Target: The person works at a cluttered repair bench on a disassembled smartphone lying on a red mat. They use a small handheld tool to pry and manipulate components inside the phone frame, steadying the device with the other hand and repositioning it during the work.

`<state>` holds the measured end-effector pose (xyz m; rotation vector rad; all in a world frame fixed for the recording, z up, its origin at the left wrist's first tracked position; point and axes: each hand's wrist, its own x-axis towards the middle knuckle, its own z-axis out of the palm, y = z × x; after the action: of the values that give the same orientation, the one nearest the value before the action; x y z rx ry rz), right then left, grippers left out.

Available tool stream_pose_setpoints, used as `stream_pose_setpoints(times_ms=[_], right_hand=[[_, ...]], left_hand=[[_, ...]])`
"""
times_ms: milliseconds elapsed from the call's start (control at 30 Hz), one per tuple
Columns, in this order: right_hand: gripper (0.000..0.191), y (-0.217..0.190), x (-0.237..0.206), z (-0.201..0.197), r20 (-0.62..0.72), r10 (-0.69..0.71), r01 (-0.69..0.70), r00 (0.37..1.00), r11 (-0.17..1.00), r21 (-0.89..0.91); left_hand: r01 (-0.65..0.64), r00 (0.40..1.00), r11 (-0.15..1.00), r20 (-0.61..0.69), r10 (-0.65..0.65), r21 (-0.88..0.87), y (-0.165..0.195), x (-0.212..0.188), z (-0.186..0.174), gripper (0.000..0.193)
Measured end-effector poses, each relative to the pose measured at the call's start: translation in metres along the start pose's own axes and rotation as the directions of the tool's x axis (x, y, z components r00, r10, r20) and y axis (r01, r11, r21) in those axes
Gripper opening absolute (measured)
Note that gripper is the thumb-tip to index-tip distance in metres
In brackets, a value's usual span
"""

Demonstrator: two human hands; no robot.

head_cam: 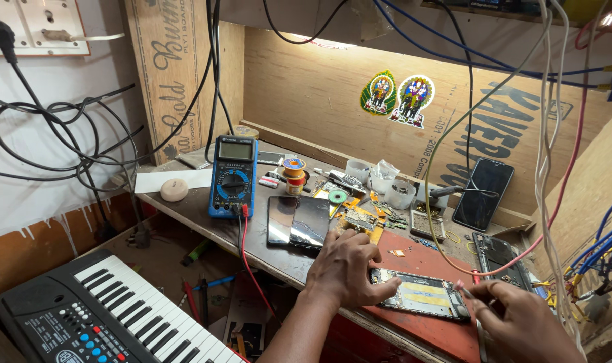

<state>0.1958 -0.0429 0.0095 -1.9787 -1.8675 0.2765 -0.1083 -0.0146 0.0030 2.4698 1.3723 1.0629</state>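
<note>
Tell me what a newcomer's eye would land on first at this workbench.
First, the two hands at the bench's front edge: the left hand rests on an opened phone lying on a red mat, while the right hand holds a thin tool at the phone's end. Next, the blue multimeter propped at the left of the bench, and the black keyboard below it at lower left. Loose cables dangle across the right side.

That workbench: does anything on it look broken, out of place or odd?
Yes. The phone under the left hand lies opened up, its insides bare; the right hand holds a thin tool beside it. Another opened phone frame lies at the right. Loose cables dangle over the bench.
</note>
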Motion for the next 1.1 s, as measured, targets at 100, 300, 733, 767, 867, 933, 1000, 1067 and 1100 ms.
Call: stream_pose_setpoints(times_ms=[100,300,733,767,867,933,1000,1067,1100], right_hand=[[0.027,0.026,0.002,0.003,0.103,-0.013,0.021,0.995,0.997,-0.078],[0.035,0.096,-0.009,0.031,-0.466,-0.263,0.447,0.845,0.826,0.344],[0.080,0.094,-0.016,0.047,-0.534,-0.170,0.448,0.828,0.773,0.449],[0.080,0.082,-0.016,0.038,-0.550,-0.239,0.507,0.801,0.759,0.409],[0.077,0.040,-0.031,0.021,-0.557,-0.201,0.493,0.806,0.749,0.443],[0.073,0.008,-0.031,0.016,-0.546,-0.221,0.518,0.808,0.707,0.481],[0.069,-0.018,-0.027,0.008,-0.533,-0.364,0.628,0.764,0.607,0.487],[0.071,-0.037,-0.016,0.001,-0.397,-0.299,0.486,0.868,0.681,0.548],[0.072,-0.042,-0.012,-0.002,-0.324,-0.261,0.408,0.909,0.714,0.569]], left_hand=[[-0.003,1.000,1.000,0.002,0.003,0.015,0.001,0.000,-0.001,0.047],[0.000,1.000,1.000,0.006,0.000,0.000,0.002,-0.001,-0.001,0.047],[-0.005,1.000,1.000,0.022,0.005,0.022,0.001,0.000,-0.004,0.047],[-0.007,1.000,1.000,0.019,0.007,0.024,0.001,0.001,-0.003,0.047],[-0.007,1.000,1.000,0.003,0.007,0.015,0.001,0.000,-0.002,0.046],[-0.007,1.000,1.000,-0.001,0.007,0.012,0.001,0.000,-0.001,0.046],[-0.005,1.000,1.000,0.008,0.005,0.018,0.001,-0.001,-0.002,0.047],[-0.008,1.000,1.000,-0.001,0.008,0.019,0.001,-0.001,-0.002,0.046],[-0.010,1.000,1.000,-0.005,0.010,0.019,0.001,-0.001,-0.003,0.046]])
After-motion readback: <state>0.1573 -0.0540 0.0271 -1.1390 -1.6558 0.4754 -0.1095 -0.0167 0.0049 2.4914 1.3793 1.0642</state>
